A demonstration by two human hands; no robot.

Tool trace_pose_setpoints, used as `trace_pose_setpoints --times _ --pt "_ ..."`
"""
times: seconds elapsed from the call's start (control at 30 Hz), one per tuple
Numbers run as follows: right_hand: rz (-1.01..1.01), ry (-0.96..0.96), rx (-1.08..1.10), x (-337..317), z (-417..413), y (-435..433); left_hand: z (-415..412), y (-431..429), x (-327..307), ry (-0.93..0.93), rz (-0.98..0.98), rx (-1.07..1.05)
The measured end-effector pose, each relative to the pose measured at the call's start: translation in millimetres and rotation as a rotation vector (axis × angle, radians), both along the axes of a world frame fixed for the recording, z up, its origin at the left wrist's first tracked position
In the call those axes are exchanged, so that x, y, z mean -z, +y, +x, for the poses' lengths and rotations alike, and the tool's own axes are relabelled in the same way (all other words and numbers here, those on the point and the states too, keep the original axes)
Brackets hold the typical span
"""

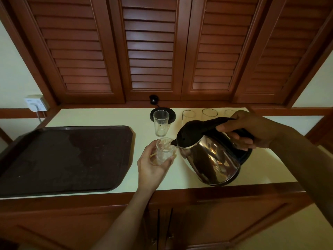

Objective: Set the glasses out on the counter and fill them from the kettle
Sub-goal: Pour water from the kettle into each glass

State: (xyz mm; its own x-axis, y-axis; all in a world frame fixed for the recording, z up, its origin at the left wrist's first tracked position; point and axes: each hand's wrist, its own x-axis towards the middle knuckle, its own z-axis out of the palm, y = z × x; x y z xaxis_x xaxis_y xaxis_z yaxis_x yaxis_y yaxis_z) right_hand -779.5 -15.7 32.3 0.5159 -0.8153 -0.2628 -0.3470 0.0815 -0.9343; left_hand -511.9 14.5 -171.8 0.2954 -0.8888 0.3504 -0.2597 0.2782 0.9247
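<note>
Held glass: small clear tumbler (163,150), centre of frame, tilted toward spout, some water inside.
Left hand (153,166): fingers wrapped around tumbler.
Kettle: shiny steel kettle with black lid and handle (210,157), centre right, tipped, spout at tumbler rim.
Right hand (252,131): fingers closed around handle.
Standing glass: empty clear ribbed glass (161,123), upright before black round kettle base (172,115).
Back glasses: three clear glasses (209,113), upper right of cream counter (100,118), contents unclear.
Tray: dark flat rectangular tray (63,157), left, wet patch.

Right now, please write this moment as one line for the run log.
phase: pouring | right hand: tilts kettle by handle | left hand: holds glass at spout | upright glass: waiting on counter
</note>
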Motion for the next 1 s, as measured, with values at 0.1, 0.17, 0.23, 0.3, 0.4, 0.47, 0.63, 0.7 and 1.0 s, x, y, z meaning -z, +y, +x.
trace_pose_setpoints --times 0.1,0.17,0.23,0.3,0.4,0.47,0.63,0.7,1.0 --pt "-0.009 0.004 0.008 0.0 1.8 1.0 -0.5 0.6 -1.2 -0.002 -0.005 -0.002" --pt "-0.010 0.004 0.002 1.1 1.4 0.6 -0.7 0.9 -2.1 -0.002 -0.008 -0.002" --pt "-0.013 0.007 -0.007 2.8 0.5 -0.5 -0.8 1.5 -2.9 0.005 -0.008 0.000" --pt "-0.012 0.012 -0.018 4.3 -0.1 -1.4 -0.5 1.4 -3.2 0.008 -0.006 0.003" --pt "-0.003 0.006 -0.032 5.6 -0.8 -1.4 -0.7 2.4 -4.4 0.002 -0.002 0.006" --pt "-0.012 0.008 -0.016 6.2 -1.2 -1.1 -0.6 2.4 -4.3 -0.011 -0.008 0.003" --pt "-0.031 0.015 -0.003 3.8 0.0 0.9 -0.1 2.5 -3.1 -0.022 -0.007 0.002" --pt "-0.030 0.018 -0.009 3.1 -0.8 1.1 -0.4 2.2 -3.0 -0.026 -0.011 0.000" --pt "-0.021 0.009 -0.009 6.6 -2.4 -0.5 0.2 2.5 -1.6 -0.004 -0.018 0.021"
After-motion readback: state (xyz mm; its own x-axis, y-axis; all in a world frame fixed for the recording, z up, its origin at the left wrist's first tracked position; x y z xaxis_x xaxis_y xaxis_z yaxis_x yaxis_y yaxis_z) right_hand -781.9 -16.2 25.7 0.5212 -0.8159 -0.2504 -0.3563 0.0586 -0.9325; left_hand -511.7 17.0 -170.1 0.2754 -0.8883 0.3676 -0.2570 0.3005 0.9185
